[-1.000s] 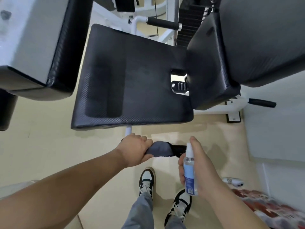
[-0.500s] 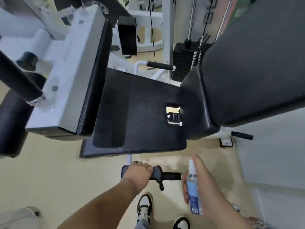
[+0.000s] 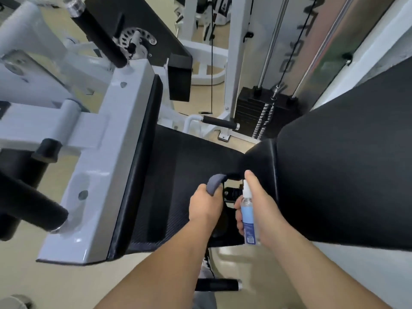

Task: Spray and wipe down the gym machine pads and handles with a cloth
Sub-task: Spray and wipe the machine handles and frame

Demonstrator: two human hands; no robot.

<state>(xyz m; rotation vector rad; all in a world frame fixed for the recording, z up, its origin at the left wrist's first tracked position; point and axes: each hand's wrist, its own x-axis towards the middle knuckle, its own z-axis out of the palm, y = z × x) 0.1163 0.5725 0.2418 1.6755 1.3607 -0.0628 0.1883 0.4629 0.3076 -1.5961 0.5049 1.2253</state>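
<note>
Cloth (image 3: 214, 183): grey-blue, bunched in the left hand (image 3: 206, 205), which I see closed around it. A fold sticks out above the knuckles, over the back edge of the seat pad (image 3: 178, 186); can't tell if it touches the pad. Spray bottle (image 3: 248, 216): clear with blue liquid and a white nozzle, upright in the right hand (image 3: 259, 214). Fingers wrapped round the body, thumb up beside the nozzle. Both hands sit close together over the seat, just left of the back pad (image 3: 334, 163). The bottle is in front of the gap between seat pad and back pad, where a metal bracket (image 3: 231, 194) shows. Left of the seat: a white frame plate (image 3: 107, 166) with black padding on its edge, and black foam rollers (image 3: 33, 201) further left. Behind: handle grip (image 3: 219, 123), weight stack (image 3: 265, 114), guide rods. Below my forearms, another black grip (image 3: 217, 285) over the beige floor (image 3: 66, 286).
</note>
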